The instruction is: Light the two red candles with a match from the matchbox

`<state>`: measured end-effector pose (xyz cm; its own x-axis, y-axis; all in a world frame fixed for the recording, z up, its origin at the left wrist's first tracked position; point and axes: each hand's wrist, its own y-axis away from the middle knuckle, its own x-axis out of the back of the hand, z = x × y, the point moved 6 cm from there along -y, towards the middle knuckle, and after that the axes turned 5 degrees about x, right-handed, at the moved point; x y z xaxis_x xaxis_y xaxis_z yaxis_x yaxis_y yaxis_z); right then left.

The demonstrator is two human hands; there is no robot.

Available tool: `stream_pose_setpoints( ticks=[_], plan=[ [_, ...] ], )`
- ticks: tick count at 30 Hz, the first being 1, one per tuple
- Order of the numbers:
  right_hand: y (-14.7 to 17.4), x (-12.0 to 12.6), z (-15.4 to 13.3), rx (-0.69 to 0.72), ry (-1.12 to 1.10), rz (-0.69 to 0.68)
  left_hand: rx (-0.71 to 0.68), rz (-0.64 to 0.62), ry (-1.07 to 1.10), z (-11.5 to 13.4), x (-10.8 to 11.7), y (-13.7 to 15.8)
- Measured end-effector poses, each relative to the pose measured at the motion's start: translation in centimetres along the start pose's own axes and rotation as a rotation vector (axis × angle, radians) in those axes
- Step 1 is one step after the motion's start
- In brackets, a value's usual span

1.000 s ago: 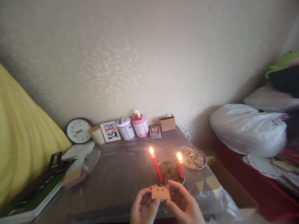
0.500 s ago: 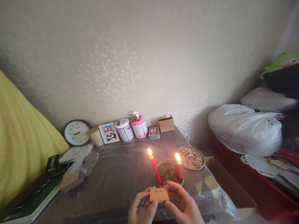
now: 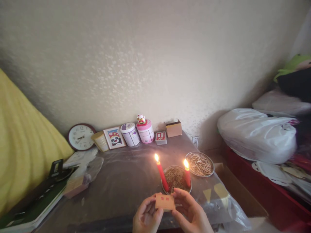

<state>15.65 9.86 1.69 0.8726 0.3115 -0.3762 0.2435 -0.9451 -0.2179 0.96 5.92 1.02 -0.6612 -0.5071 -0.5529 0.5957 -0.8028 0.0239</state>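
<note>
Between my two hands is a small tan matchbox (image 3: pixel 165 202) with red characters on its top. My left hand (image 3: pixel 147 215) grips its left end between thumb and fingers, and my right hand (image 3: pixel 190 212) grips the right end the same way. Just beyond it, a round dish (image 3: pixel 175 178) of brown grains holds two burning red candles. The left candle (image 3: pixel 162 177) leans to the left; the right candle (image 3: pixel 187 176) is shorter and nearly upright. A plate of loose matchsticks (image 3: pixel 199 164) sits behind on the right.
Along the wall stand a clock (image 3: pixel 81 137), a panda picture (image 3: pixel 114 138), two canisters (image 3: pixel 130 134), a red-and-white card box (image 3: pixel 160 138) and an open carton (image 3: pixel 173 128). Clear plastic covers the dark table (image 3: pixel 116 184). White bags (image 3: pixel 257 136) lie at right; a yellow curtain (image 3: pixel 26 145) hangs at left.
The matchbox has tipped slightly, showing more of its top face. Both hands keep their hold, and the candles still burn. The view has shifted very slightly.
</note>
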Motion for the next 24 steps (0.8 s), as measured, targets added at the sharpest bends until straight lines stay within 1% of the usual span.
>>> stream_pose_setpoints(
  ticks=[7,15,20,24],
  plan=[
    [-0.4,0.1,-0.5,-0.042,0.03,-0.125,0.021,0.004,-0.02,-0.1,-0.1,0.1],
    [-0.7,1.0,0.4,-0.033,0.103,-0.129,0.008,-0.001,-0.066,-0.2,0.4,-0.1],
    [-1.0,0.8,-0.4,-0.053,0.159,-0.15,0.023,-0.015,-0.049,0.2,0.2,-0.1],
    [-0.9,0.6,-1.3,-0.039,0.191,-0.147,0.057,-0.051,0.003,0.6,-0.3,-0.1]
  ],
)
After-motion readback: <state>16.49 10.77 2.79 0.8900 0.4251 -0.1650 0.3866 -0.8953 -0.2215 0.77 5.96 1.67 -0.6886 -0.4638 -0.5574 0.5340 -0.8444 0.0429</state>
